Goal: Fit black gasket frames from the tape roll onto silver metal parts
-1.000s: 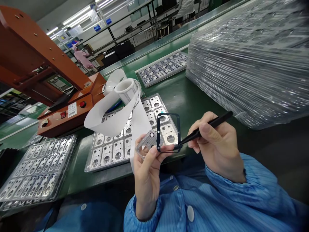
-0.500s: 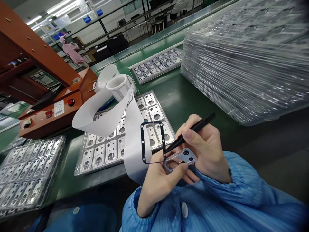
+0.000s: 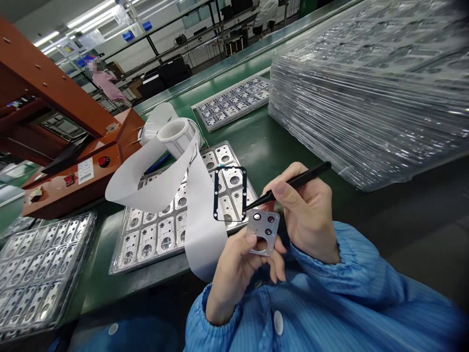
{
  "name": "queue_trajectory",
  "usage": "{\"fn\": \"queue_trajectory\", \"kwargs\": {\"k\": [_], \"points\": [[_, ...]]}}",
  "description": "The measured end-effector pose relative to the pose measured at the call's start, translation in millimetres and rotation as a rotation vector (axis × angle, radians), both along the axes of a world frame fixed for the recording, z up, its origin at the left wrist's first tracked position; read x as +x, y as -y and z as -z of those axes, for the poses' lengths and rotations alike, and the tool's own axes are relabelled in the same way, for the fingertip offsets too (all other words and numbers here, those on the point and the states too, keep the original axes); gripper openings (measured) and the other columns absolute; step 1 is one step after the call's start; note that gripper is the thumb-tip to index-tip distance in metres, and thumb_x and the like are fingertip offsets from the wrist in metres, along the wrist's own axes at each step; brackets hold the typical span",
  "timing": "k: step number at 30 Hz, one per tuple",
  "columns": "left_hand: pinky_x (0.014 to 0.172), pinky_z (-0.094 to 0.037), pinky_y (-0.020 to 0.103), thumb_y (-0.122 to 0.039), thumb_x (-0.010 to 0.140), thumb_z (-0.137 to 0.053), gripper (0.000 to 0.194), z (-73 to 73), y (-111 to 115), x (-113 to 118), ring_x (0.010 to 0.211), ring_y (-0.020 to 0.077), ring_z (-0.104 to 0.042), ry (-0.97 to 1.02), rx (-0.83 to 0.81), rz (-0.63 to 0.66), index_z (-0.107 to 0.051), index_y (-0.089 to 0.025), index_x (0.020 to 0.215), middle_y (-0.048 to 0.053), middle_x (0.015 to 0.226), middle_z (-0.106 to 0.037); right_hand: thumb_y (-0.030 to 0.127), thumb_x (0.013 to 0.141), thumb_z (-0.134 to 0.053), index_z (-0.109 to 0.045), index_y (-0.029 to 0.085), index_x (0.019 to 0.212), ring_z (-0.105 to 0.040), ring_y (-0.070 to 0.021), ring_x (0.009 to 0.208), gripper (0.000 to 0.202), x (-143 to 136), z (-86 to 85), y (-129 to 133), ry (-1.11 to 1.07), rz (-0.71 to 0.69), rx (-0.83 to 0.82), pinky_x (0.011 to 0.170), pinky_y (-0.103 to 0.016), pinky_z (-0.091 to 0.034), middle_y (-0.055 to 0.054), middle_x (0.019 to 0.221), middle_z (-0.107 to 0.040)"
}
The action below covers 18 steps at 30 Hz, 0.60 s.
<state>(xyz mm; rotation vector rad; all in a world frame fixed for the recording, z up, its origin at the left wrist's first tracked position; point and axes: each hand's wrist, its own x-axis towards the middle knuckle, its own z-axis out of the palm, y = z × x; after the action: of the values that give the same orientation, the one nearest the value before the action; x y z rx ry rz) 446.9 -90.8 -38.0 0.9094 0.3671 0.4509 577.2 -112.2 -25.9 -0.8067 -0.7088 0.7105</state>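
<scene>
My left hand [image 3: 238, 259] pinches a small silver metal plate [image 3: 264, 222] between thumb and fingers. The plate has one large round hole and several small dark-ringed ones, and its face is tilted up toward me. Black tweezers [image 3: 298, 182] are gripped in my right hand [image 3: 306, 212], with their tips pointing left. At the tips hangs a thin black rectangular frame [image 3: 216, 195], apart from the plate and to its upper left. Behind the frame lie a strip of white backing paper [image 3: 203, 220] and a clear tray of silver plates [image 3: 146, 249].
A roll of white tape [image 3: 176, 134] stands on the middle tray. Another plate tray [image 3: 32, 274] lies at left, and one more [image 3: 234, 102] at the back. An orange machine [image 3: 110, 146] stands left; stacked clear trays [image 3: 351, 102] rise at right. A person in pink [image 3: 106, 85] is far off.
My left hand has turned the metal plate so its face shows more fully, with its holes upright. The black frame has risen slightly with the tweezers. The whole view has shifted a little.
</scene>
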Motion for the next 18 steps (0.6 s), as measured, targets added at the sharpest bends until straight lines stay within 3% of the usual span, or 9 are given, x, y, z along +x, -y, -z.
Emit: {"fn": "queue_trajectory", "kwargs": {"k": [4,7,10,13,16,18], "points": [[0.050,-0.045,0.019,-0.012,0.087,-0.032,0.042,-4.1,-1.6,0.6,0.053,0.0111,-0.061,0.078,-0.091,-0.203,-0.052,-0.023,0.122,0.006,0.083,-0.066,0.025,0.082,-0.067,-0.056,0.017,0.074,-0.054,-0.0087,0.048,0.016,3.9,2.7,2.2,0.031,-0.021,0.065,0.039,-0.018,-0.039,0.000,0.064,-0.060],[0.056,-0.045,0.016,-0.007,0.084,-0.038,0.049,-7.3,-0.5,0.5,0.059,0.0077,-0.060,0.057,-0.081,-0.356,-0.047,-0.025,0.130,0.005,0.087,-0.066,0.023,0.084,-0.065,-0.056,0.017,0.076,-0.054,-0.0082,0.047,0.014,3.7,3.7,6.4,0.027,-0.089,0.070,0.038,-0.017,-0.037,0.001,0.060,-0.058],[0.063,-0.047,0.015,-0.007,0.084,-0.045,0.056,-8.2,1.8,0.6,0.067,0.0076,-0.061,0.037,-0.081,-0.416,-0.041,-0.030,0.135,0.003,0.097,-0.066,0.022,0.085,-0.064,-0.055,0.018,0.078,-0.056,-0.0089,0.048,0.012,1.4,4.9,8.9,0.023,-0.176,0.053,0.038,-0.016,-0.038,0.001,0.061,-0.058],[0.072,-0.050,0.019,-0.009,0.084,-0.047,0.047,-9.9,3.2,0.0,0.075,0.0112,-0.063,0.048,-0.163,-0.448,-0.050,-0.025,0.129,0.004,0.096,-0.067,0.021,0.085,-0.063,-0.054,0.018,0.078,-0.056,-0.0085,0.049,0.012,-0.6,6.8,9.1,0.012,-0.242,0.041,0.040,-0.015,-0.039,0.002,0.061,-0.058],[0.072,-0.052,0.024,-0.019,0.088,-0.044,0.029,-13.9,3.1,-1.9,0.076,0.0150,-0.064,0.071,-0.299,-0.505,-0.069,-0.015,0.102,0.008,0.091,-0.068,0.021,0.085,-0.063,-0.054,0.017,0.078,-0.056,-0.0071,0.050,0.013,-0.7,8.4,9.0,0.008,-0.267,0.026,0.041,-0.014,-0.039,0.002,0.063,-0.058],[0.071,-0.053,0.025,-0.024,0.090,-0.041,0.034,-16.4,2.6,-4.0,0.076,0.0157,-0.064,0.106,-0.379,-0.496,-0.072,-0.013,0.088,0.009,0.089,-0.069,0.022,0.085,-0.063,-0.055,0.016,0.078,-0.056,-0.0067,0.051,0.013,-0.1,8.8,9.4,0.014,-0.274,0.015,0.041,-0.014,-0.039,0.001,0.066,-0.059]]}}
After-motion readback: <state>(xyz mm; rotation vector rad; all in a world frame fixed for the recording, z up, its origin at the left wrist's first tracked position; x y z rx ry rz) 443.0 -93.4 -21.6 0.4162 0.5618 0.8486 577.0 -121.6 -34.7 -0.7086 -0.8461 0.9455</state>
